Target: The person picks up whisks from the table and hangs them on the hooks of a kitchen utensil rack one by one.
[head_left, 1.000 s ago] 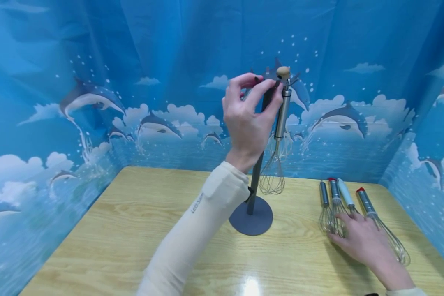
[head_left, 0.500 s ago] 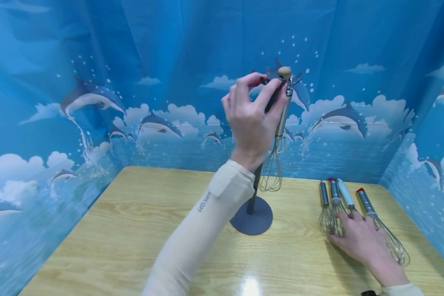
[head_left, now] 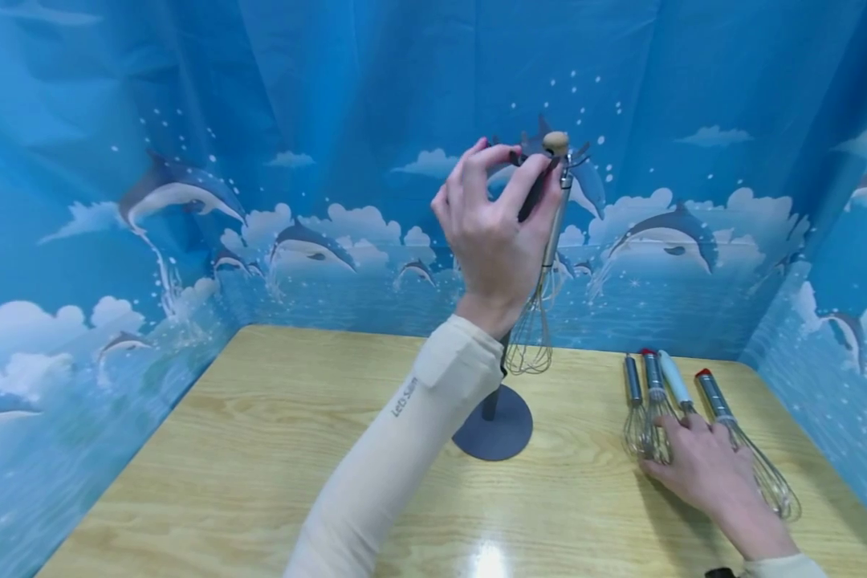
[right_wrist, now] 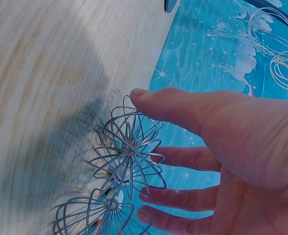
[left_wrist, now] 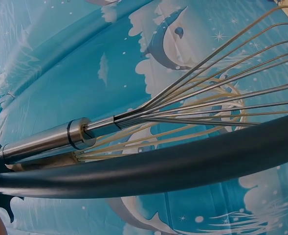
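In the head view my left hand (head_left: 494,225) grips the hooked top of a dark hanging stand (head_left: 493,437), thumb and fingers bent round it just under the round wooden knob (head_left: 555,144). A metal-handled whisk (head_left: 557,229) hangs from a hook close to the thumb. The left wrist view shows that handle (left_wrist: 46,142) beside the dark pole (left_wrist: 148,171), with a wooden-handled whisk (left_wrist: 51,160) partly hidden behind. At the right, my right hand (head_left: 708,470) is low over the wires of several lying whisks, fingers spread; the right wrist view shows its fingertips at the wire loops (right_wrist: 129,152).
On the wooden table (head_left: 296,417) lie a small dark-handled whisk (head_left: 632,379), a red-tipped one (head_left: 653,373), a light blue-handled one (head_left: 673,377) and a larger red-tipped one (head_left: 714,395). A blue dolphin-print curtain (head_left: 376,96) encloses the back and sides.
My left hand has shifted slightly right at the stand's top, and the hanging whisk's wires have moved a little left. The right hand has hardly moved over the lying whisks.
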### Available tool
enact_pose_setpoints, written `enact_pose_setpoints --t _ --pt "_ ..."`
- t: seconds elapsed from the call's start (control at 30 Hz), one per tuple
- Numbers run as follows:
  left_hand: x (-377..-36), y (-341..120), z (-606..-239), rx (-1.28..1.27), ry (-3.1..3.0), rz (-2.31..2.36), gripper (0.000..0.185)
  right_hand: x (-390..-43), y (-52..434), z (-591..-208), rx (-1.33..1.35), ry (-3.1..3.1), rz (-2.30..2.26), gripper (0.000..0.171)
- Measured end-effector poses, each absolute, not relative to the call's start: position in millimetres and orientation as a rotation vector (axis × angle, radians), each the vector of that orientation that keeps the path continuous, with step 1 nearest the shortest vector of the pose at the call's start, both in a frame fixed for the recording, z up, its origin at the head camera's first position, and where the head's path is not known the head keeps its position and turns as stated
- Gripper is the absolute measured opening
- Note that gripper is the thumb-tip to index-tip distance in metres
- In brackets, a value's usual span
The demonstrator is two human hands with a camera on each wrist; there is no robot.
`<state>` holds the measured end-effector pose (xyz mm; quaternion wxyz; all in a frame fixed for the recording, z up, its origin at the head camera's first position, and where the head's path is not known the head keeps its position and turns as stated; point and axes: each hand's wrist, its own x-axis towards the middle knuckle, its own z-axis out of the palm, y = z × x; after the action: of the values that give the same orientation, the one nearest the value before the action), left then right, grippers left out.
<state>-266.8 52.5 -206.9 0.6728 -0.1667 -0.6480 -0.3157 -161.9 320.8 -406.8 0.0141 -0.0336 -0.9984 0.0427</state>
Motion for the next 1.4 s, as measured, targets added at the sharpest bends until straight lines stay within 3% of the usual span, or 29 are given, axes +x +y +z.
enact_pose_setpoints --t 0.57,0.97,1.4 --pt "-266.9 53.2 -205.0 -0.47 -1.474 -0.776 0.021 -162.0 314.8 -406.0 -0.078 -3.073 0.129 0.071" --pt "-269.3 51.8 -205.8 -0.493 -1.468 -0.787 0.023 -171.7 309.7 -400.7 -0.05 -3.037 0.204 0.048" --pt "-273.9 33.2 -206.0 -0.774 -1.473 -0.844 0.025 -185.3 303.6 -401.3 -0.096 -2.998 0.232 0.056"
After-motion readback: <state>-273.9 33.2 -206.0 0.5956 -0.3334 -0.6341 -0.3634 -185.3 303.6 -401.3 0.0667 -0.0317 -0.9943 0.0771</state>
